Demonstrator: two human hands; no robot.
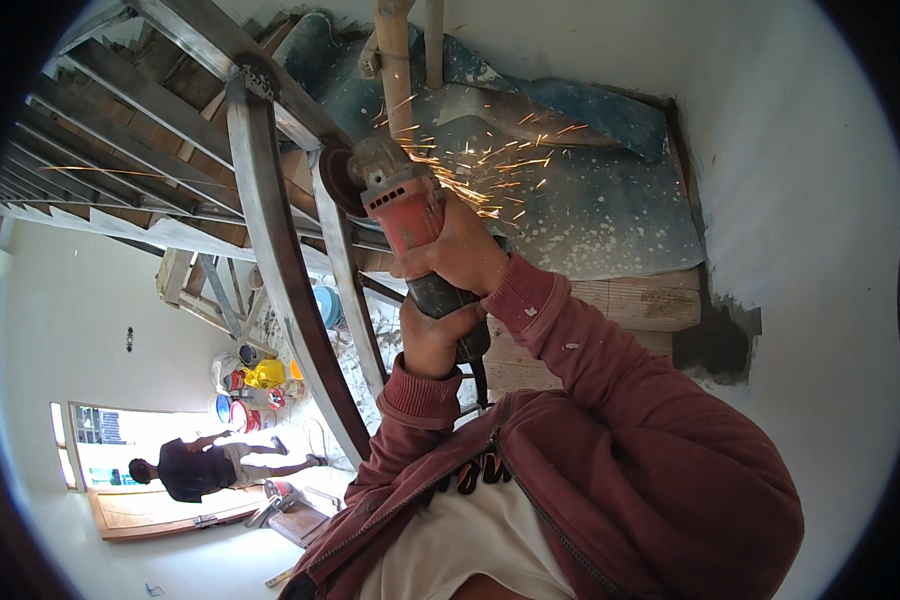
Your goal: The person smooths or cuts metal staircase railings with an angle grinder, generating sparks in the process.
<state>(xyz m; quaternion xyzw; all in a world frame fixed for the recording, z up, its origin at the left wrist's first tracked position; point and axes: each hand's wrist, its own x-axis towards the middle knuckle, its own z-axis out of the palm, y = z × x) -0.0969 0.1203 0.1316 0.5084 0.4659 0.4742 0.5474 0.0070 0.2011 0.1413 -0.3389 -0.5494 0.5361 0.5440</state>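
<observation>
A red and black angle grinder (407, 214) is held in both hands. My right hand (460, 246) wraps the red body near the head, while my left hand (432, 335) grips the black rear part, from which a cord hangs. The grinder's disc (342, 181) meets a grey metal upright (336, 235) close to its joint with the sloping top rail (282, 112). Orange sparks (460, 186) spray off to the right of the tool. To the left stands a second, thicker metal upright (270, 205). The exact contact spot is partly hidden by the disc.
A spattered blue-green sheet (600, 215) covers boards (635, 300) beside the white wall (800, 200). A wooden pole (395, 75) rises behind the grinder. Metal bars (120, 130) run off left. Beyond the railing, lower down, are a person (192, 470), buckets (245, 415) and a doorway.
</observation>
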